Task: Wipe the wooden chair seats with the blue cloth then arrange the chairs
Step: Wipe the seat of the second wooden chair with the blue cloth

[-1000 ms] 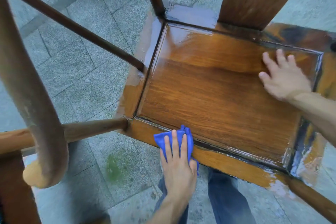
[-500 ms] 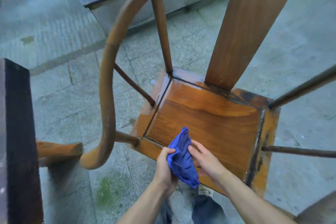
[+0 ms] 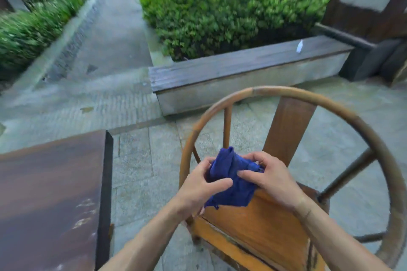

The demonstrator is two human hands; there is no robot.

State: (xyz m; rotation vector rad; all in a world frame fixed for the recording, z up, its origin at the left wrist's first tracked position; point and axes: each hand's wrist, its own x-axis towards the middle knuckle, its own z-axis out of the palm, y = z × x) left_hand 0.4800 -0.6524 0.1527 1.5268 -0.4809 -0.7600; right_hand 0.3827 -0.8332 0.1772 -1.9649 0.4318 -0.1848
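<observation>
Blue cloth, bunched into a loose wad, sits between both hands above the chair seat. The left hand grips its left side, thumb laid across the front folds; the right hand pinches the right side, fingers curled over the top. The two hands are close together, both clamped on the cloth, which hangs just over the seat's back left corner and does not clearly touch the wood.

The seat is glossy orange-brown wood with a dark seam along its front edge. A broad flat splat rises from the back edge, and a curved rail loops round the whole chair, carried on thin spindles at either side.

To the left stands a dark reddish table, its right edge near the chair but apart from it, with pale marks near that edge.

Beyond the chair a low planter with a wooden cap holds a dense green hedge. A small white scrap lies on the cap's right end. Grey paving runs under everything.
</observation>
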